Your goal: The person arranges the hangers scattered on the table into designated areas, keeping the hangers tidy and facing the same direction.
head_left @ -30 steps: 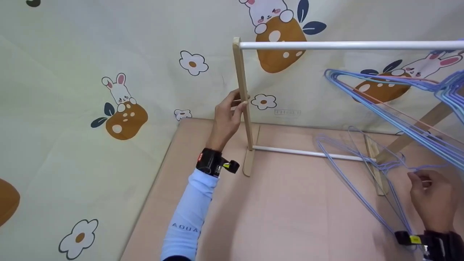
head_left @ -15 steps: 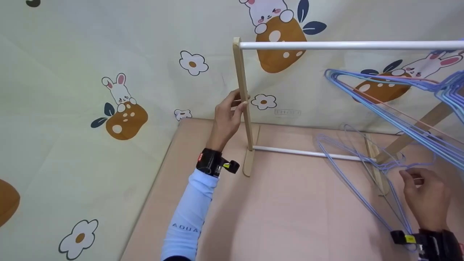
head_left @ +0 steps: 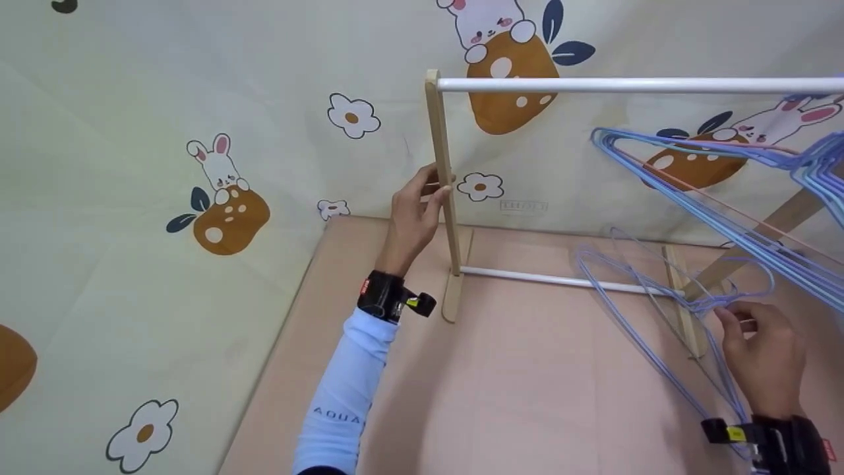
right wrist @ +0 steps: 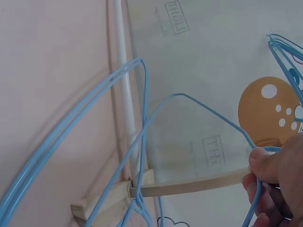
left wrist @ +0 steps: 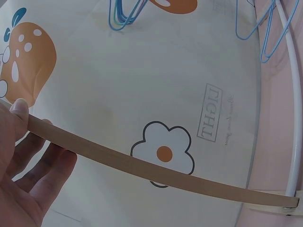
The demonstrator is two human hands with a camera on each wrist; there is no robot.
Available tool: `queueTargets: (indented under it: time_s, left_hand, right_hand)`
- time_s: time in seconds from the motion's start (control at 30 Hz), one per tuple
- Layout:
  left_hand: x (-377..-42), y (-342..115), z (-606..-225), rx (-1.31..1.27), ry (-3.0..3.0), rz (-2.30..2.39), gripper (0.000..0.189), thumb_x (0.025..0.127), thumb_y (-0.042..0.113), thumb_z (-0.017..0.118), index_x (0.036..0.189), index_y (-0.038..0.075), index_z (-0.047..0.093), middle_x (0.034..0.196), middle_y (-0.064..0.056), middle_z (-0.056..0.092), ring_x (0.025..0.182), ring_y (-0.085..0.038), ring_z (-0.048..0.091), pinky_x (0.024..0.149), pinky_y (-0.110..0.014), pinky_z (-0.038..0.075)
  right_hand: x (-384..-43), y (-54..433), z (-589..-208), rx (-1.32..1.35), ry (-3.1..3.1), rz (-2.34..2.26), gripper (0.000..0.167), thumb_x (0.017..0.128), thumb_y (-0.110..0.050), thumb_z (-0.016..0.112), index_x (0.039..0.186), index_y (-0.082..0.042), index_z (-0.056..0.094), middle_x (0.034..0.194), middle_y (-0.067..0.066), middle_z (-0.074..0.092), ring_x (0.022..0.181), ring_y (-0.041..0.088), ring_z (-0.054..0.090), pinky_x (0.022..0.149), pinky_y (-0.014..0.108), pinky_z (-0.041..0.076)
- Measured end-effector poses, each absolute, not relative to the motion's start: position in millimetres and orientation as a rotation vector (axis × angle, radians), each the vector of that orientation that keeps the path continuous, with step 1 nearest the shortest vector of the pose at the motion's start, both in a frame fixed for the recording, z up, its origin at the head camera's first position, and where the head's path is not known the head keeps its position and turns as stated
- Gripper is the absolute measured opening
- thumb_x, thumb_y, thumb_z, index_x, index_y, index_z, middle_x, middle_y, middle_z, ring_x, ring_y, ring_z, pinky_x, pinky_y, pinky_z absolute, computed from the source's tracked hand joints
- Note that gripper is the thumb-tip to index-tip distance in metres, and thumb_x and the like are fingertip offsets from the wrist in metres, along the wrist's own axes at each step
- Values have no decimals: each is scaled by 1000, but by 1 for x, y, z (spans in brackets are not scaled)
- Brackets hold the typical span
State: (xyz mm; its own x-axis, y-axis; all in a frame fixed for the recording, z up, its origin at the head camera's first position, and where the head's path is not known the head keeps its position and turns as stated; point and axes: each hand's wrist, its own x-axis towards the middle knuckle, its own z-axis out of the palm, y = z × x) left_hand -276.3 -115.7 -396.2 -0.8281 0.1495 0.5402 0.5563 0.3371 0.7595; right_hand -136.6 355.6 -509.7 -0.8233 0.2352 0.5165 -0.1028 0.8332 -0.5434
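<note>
My left hand (head_left: pixel 415 211) pinches the wooden upright (head_left: pixel 438 135) at the left end of a small clothes rack, thumb on one side and fingers on the other. At the lower right, my right hand (head_left: pixel 765 353) pinches a blue wire clothes hanger (right wrist: pixel 213 112) near its hook. The held hanger is tilted, and its thin wire crosses other blue hangers (right wrist: pixel 145 90) close to the rack's foot. In the head view, part of the held hanger is hidden behind my right hand and wrist camera.
Several blue hangers and a reddish one form a bundle (head_left: pixel 719 223) at the right, below the white top rail (head_left: pixel 626 85). A white lower rail (head_left: pixel 527 276) joins the wooden feet. The rack stands on a pink surface (head_left: pixel 514 396) against a printed backdrop (head_left: pixel 290 165).
My right hand has moved to the left with the hanger, whose wire has shifted left across the other hangers. My left hand stays on the upright.
</note>
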Motion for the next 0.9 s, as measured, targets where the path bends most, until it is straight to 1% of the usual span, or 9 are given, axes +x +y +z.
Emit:
queueTargets:
  time_s: [0.07, 0.13, 0.23, 0.3, 0.33, 0.4, 0.53, 0.7, 0.9]
  left_hand:
    - [-276, -116, -396, -618, -2231, -1500, 34, 105, 9, 58, 136, -3, 56, 118, -14, 66, 107, -23, 66, 88, -29, 58]
    - [-276, -116, -396, -613, -2231, -1499, 34, 105, 9, 58, 137, -2, 57, 118, -12, 67, 107, -23, 66, 88, -28, 58]
    - [-276, -116, -397, -614, -2230, -1489, 34, 105, 9, 58, 137, -1, 56, 118, -12, 67, 107, -22, 66, 87, -28, 58]
    - [-276, -116, -397, -617, -2229, -1480, 34, 105, 9, 58, 137, -2, 56, 118, -12, 67, 106, -21, 66, 86, -27, 58]
    - [-277, -116, -397, -619, -2227, -1477, 34, 105, 9, 58, 137, -2, 56, 118, -12, 67, 106, -21, 66, 86, -27, 58]
    - [-277, -116, -397, -624, -2224, -1472, 34, 105, 9, 57, 136, -3, 56, 118, -13, 67, 106, -22, 66, 85, -27, 58]
    - [-277, -116, -397, -631, -2214, -1480, 34, 105, 9, 57, 136, -4, 56, 117, -13, 67, 105, -22, 66, 85, -27, 58]
    - [-277, -116, -398, -628, -2209, -1498, 34, 105, 8, 57, 136, -4, 56, 117, -12, 67, 105, -22, 66, 86, -28, 58]
    - [-277, -116, -397, -618, -2219, -1499, 34, 105, 9, 58, 136, -2, 57, 118, -12, 67, 105, -22, 66, 86, -28, 58]
  right_hand:
    - [-137, 353, -508, -87, -2428, 758, 13, 90, 1, 76, 98, 10, 69, 93, 25, 66, 76, 38, 60, 65, 11, 32]
    - [-138, 351, -506, -76, -2429, 756, 14, 90, 1, 76, 98, 9, 69, 93, 24, 66, 76, 36, 60, 64, 13, 33]
    - [-139, 348, -502, -56, -2414, 766, 14, 89, 0, 78, 98, 7, 70, 93, 21, 67, 77, 14, 58, 63, 13, 33]
    - [-139, 346, -499, -27, -2395, 775, 14, 88, 1, 79, 98, 6, 71, 93, 20, 68, 78, 0, 52, 64, 13, 34]
    - [-140, 345, -498, -12, -2387, 778, 14, 87, 1, 79, 98, 6, 71, 93, 19, 68, 79, -3, 49, 64, 12, 34]
    - [-140, 343, -496, 19, -2370, 794, 15, 87, 2, 79, 99, 7, 71, 93, 19, 67, 79, -4, 49, 66, 10, 34]
    - [-141, 338, -491, 55, -2356, 813, 15, 87, 3, 78, 99, 8, 70, 93, 20, 66, 80, 6, 51, 71, 9, 34]
    - [-142, 334, -485, 69, -2348, 847, 15, 88, 4, 78, 100, 7, 70, 93, 18, 66, 83, -2, 48, 71, 10, 34]
    - [-146, 332, -479, 137, -2321, 827, 13, 88, 6, 77, 98, 7, 69, 91, 19, 66, 83, -5, 46, 69, 11, 34]
